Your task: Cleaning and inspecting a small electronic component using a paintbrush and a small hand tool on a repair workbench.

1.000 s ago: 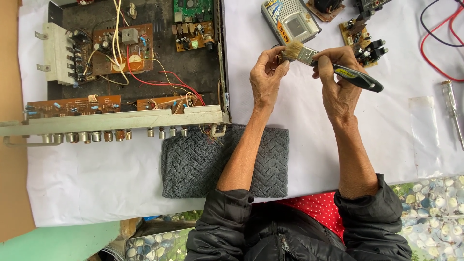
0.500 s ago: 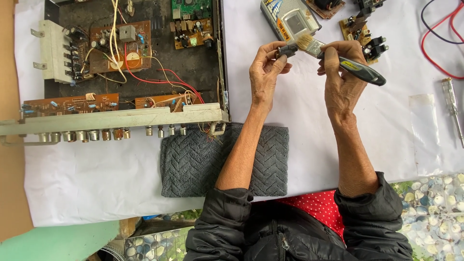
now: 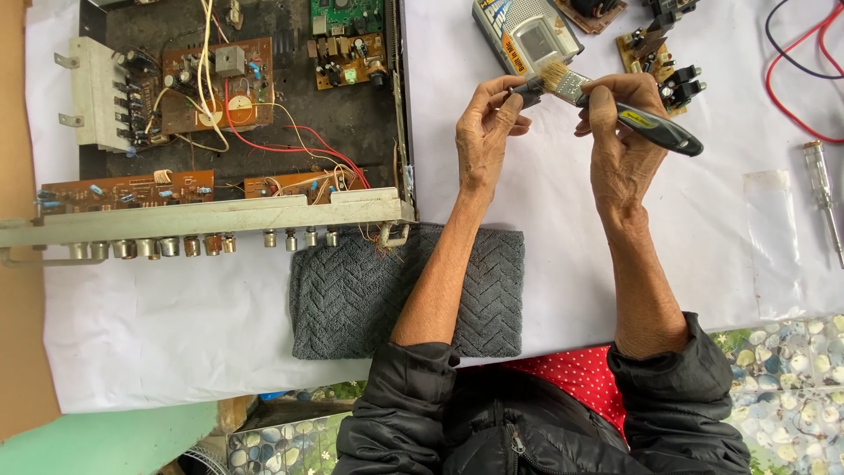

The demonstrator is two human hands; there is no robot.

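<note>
Right hand (image 3: 620,145) fingers closed on the paintbrush (image 3: 615,105) by its rigid black handle – light, soft bristles. Left hand (image 3: 483,132) fingers pinch a small dark component (image 3: 528,89) at the bristle tip, above the worktop (image 3: 545,229) – likely fragile.

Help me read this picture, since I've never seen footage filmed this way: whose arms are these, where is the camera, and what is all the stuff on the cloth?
The camera sits on the person's head and looks straight down, so the two arms coming up from the bottom edge are their own. The left hand pinches a small dark part. The right hand holds a paintbrush with a black handle, its bristles against that part. Beneath lies a white cloth. To the left is an opened amplifier chassis showing circuit boards and wires, with a grey towel below it. Near the top are a multimeter and a loose circuit board; to the right, red and black leads and a screwdriver.
</note>
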